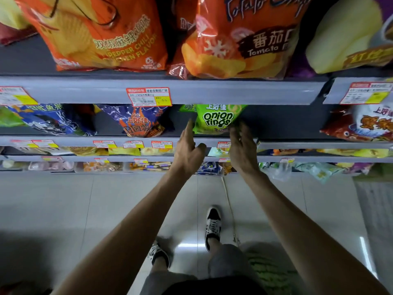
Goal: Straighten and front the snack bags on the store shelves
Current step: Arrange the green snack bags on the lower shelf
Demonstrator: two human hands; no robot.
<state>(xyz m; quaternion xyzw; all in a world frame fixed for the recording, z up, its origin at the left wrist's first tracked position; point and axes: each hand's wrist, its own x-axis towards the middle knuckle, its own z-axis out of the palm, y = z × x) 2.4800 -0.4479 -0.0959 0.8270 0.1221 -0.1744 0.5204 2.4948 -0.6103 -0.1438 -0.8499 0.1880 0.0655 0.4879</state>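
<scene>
A green onion rings bag (217, 119) stands upright on the second shelf (85, 141), facing front. My left hand (188, 147) reaches up with straight fingers, its fingertips at the bag's lower left edge. My right hand (241, 147) has its fingertips at the bag's lower right corner, fingers relaxed. Neither hand curls round the bag. A blue and orange snack bag (136, 121) leans to the left of it, and a blue bag (49, 119) lies tilted further left.
The top shelf (191, 92) carries large orange chip bags (102, 33) and a tomato flavour bag (240, 37). A red bag (365, 124) sits at the right of the second shelf. Lower shelves hold several small packs. Tiled floor (106, 209) and my feet lie below.
</scene>
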